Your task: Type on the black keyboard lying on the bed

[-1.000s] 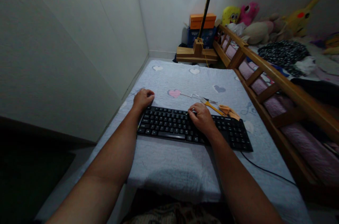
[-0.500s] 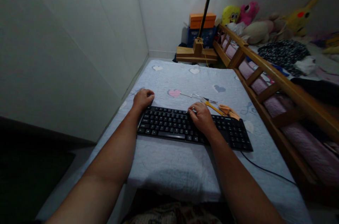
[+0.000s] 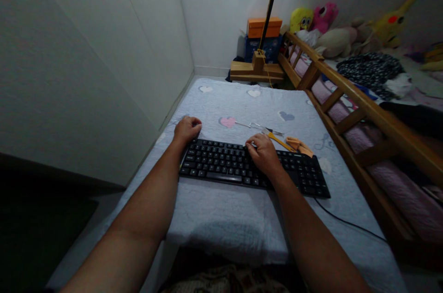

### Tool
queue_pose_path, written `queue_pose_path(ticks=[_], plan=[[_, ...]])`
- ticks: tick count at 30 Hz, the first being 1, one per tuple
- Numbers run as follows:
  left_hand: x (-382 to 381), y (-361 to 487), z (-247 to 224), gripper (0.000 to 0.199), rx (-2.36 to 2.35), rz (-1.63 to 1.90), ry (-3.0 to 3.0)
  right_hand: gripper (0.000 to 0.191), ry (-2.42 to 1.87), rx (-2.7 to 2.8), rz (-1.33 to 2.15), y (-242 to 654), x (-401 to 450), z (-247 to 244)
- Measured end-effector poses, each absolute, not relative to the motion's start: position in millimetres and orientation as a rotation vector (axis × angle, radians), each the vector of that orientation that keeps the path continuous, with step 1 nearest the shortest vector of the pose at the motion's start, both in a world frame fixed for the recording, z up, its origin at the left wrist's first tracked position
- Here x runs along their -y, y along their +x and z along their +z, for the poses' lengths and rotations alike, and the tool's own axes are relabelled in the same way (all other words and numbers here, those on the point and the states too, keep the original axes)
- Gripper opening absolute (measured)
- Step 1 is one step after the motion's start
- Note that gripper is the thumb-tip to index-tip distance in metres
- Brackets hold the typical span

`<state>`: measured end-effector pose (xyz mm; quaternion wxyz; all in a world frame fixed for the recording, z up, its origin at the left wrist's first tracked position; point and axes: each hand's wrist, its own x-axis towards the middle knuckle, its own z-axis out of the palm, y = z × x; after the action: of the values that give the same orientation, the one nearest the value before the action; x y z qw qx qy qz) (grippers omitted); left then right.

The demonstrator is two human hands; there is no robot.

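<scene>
A black full-size keyboard (image 3: 221, 159) lies flat across the cloth-covered surface in front of me, its cable (image 3: 349, 224) trailing off at the right. Beside its upper left corner, my left hand (image 3: 187, 129) is closed, fingers curled and thumb against them; what it may hold is hidden. My right hand (image 3: 263, 150) lies over the keys right of the middle. Its thumb and fingertips press together near the upper key row; anything between them is too small to make out. Just beyond it lie a yellow-handled brush (image 3: 280, 141) and a folded orange cloth (image 3: 299, 146).
Thin metal tools (image 3: 266, 128) lie behind the keyboard on the heart-patterned cloth (image 3: 224, 99). A wooden bed rail (image 3: 367, 99) runs along the right, with plush toys (image 3: 325, 17) beyond it. A wooden stand (image 3: 258, 69) and an orange box (image 3: 264, 27) are at the back.
</scene>
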<state>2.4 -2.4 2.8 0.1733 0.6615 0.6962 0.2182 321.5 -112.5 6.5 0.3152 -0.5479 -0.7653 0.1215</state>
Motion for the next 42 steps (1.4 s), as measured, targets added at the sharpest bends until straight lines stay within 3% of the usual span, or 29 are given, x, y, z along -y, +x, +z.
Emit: queue_pose_path(ticks=[42], plan=[[-0.3, 0.8, -2.4, 0.032, -1.975, 0.571, 1.923, 0.020, -1.455, 1.994, 0.346, 319.7, 109.1, 5.7]])
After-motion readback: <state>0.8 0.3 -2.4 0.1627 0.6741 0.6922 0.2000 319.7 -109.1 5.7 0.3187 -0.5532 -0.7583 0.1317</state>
